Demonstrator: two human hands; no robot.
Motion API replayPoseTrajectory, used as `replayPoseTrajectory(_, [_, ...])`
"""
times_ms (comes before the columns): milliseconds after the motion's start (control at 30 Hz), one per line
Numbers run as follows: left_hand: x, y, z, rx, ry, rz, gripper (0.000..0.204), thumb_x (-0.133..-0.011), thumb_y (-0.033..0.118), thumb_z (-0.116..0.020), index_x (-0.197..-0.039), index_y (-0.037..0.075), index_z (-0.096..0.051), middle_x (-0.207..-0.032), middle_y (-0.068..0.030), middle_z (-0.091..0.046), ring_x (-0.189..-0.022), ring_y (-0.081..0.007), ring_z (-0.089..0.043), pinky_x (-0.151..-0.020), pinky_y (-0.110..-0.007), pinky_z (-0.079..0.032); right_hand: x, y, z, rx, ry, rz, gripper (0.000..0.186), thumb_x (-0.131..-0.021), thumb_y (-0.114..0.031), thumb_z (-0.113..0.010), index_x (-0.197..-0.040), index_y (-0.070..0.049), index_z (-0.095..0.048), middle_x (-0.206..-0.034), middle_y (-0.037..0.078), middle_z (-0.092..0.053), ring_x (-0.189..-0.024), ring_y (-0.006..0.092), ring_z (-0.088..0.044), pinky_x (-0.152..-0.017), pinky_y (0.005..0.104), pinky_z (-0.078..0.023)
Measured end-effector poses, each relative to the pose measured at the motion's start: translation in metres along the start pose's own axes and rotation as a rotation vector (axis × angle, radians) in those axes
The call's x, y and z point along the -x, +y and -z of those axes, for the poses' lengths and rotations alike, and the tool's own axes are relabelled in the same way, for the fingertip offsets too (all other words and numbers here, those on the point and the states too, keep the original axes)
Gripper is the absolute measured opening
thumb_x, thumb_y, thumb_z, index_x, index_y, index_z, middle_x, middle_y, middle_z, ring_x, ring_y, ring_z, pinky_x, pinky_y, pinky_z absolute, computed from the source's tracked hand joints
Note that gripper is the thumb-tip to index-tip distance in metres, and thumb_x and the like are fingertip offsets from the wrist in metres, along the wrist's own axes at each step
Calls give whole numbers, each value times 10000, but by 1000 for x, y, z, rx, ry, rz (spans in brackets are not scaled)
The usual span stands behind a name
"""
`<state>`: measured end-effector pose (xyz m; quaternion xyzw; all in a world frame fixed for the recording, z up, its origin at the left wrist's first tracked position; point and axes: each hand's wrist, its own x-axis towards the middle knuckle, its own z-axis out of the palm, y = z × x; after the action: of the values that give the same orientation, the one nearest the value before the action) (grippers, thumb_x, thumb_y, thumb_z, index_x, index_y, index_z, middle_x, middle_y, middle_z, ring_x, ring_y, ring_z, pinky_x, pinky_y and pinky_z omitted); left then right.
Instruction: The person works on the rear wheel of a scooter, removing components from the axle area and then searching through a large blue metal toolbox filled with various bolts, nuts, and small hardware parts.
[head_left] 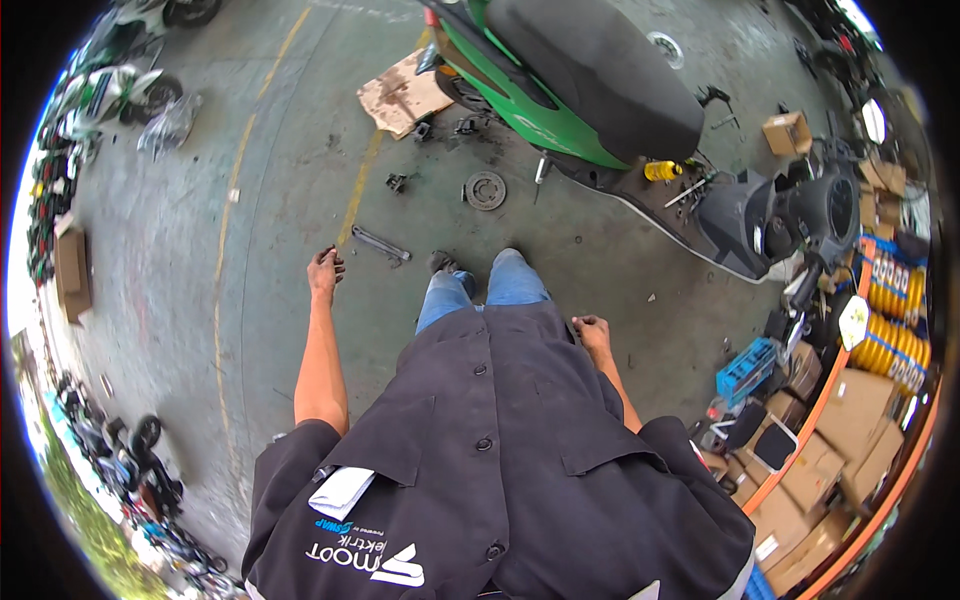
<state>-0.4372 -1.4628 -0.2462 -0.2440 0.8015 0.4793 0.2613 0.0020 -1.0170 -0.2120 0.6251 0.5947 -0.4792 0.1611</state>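
My left hand (pixel 325 272) hangs out to the left above the floor, its fingers loosely bent and apart, with nothing seen in it. Close by on the floor lies a long grey metal part (pixel 380 244). Beside my right hip, my right hand (pixel 592 335) hangs with half-curled fingers and no object visible in it. In front of my legs a round brake disc (pixel 486 190) lies flat on the floor. Beyond it stands a green scooter (pixel 520 100) with a dark seat (pixel 600 70). A yellow bottle (pixel 661 171) sits on its footboard.
A stained cardboard sheet (pixel 402 95) and small dark parts (pixel 396 183) lie ahead on the floor. At right stands an orange-framed rack (pixel 815 410) with cardboard boxes (pixel 855 410) and yellow coils (pixel 888 350), near a blue crate (pixel 746 371). Parked motorcycles (pixel 120 95) line the left.
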Motion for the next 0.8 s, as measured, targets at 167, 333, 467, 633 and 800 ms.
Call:
replayPoseTrajectory(167, [-18,29,-65,-245,-222,32,304,-993,220,-655,-1278,117,-681,-843,-36,-727,-642,-129,-658,-548,-286,-501,13,-27,-19,-167,68,56,301,-945,-263,-754,-940,37,-719,-780,82,-722,-678,155,-680,-614,311,-529])
replayPoseTrajectory(333, [-21,51,-109,-510,-352,-209,325,-954,224,-696,-1250,93,-725,-839,-75,-746,-675,-141,-683,-556,-293,-528,13,-29,-24,-296,54,-8,422,-993,-397,-691,-941,21,-720,-833,94,-737,-716,175,-697,-666,331,-561])
replayPoseTrajectory(467, [8,81,-141,-486,-410,-236,336,-955,227,-699,-1255,78,-720,-865,-109,-755,-710,-157,-691,-607,-307,-540,17,13,-27,-346,38,-120,438,-978,-382,-701,-892,47,-715,-799,102,-732,-712,183,-700,-635,339,-558])
replayPoseTrajectory(633, [39,79,-149,-358,-394,-190,328,-962,226,-694,-1250,73,-719,-889,-115,-760,-707,-159,-688,-601,-305,-534,14,40,-7,-48,-20,-270,382,-979,-349,-689,-910,26,-710,-837,106,-738,-739,214,-714,-635,385,-577])
replayPoseTrajectory(800, [57,10,-117,-358,-264,-28,318,-960,232,-685,-1250,104,-718,-887,-68,-752,-696,-150,-679,-565,-291,-517,-36,22,21,-81,-93,-239,331,-1000,-324,-662,-999,-1,-732,-916,94,-744,-757,213,-715,-639,390,-580])
